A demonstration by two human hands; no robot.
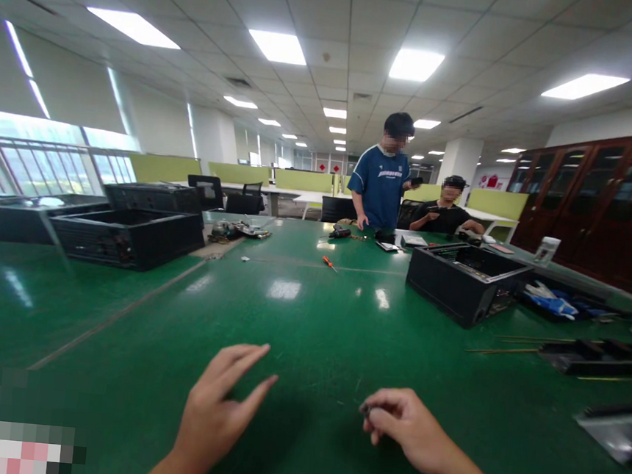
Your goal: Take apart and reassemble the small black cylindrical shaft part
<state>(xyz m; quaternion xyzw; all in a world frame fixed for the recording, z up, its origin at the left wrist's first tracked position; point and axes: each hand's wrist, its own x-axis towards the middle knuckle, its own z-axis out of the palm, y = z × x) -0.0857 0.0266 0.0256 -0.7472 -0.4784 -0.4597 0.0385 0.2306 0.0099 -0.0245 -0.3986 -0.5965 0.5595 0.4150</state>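
My left hand [220, 402] hovers over the green table [286, 323], fingers stretched and thumb apart, with nothing in it. To its right, my right hand [404, 425] is closed in a pinch. Between its thumb and index finger sits a small dark piece [366, 409], too small to name. Farther off, in the middle of the table, lies a screwdriver [329, 263] with an orange handle, apart from both hands.
Black computer cases [128, 237] stand at the left, and another computer case [456, 282] at the right. A power drill [339, 232] lies at the far edge. One person [381, 180] stands behind the table; another person [446, 217] sits. Dark trays [593, 357] lie at the right.
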